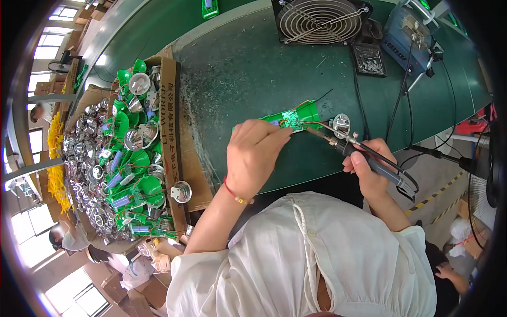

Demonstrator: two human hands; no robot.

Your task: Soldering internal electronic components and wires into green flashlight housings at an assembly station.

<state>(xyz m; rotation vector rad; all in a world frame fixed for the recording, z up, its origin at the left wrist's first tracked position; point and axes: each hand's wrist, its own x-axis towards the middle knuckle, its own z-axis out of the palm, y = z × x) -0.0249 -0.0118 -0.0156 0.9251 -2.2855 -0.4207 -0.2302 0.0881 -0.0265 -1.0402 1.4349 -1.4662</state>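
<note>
A green plastic lamp housing (307, 112) lies on the green bench in front of me, with a small circuit board (290, 119) and thin wires in it. My left hand (252, 150) is closed over its near left part, fingertips pinched at the board; what they pinch is hidden. In my right hand (371, 171) is a soldering iron (379, 168) with a metal feed tube along it. Its tip points left to the wires at the board. Beside the housing, under the iron's front end, sits a round silver reflector (341, 122).
At the left stands a cardboard box (170, 113) heaped with green housings and silver reflectors. One loose reflector (181, 192) rests at its edge. Toward the back are a caged fan (320, 22), a dark tray of scraps (369, 59) and a blue soldering machine (404, 45) with trailing cables.
</note>
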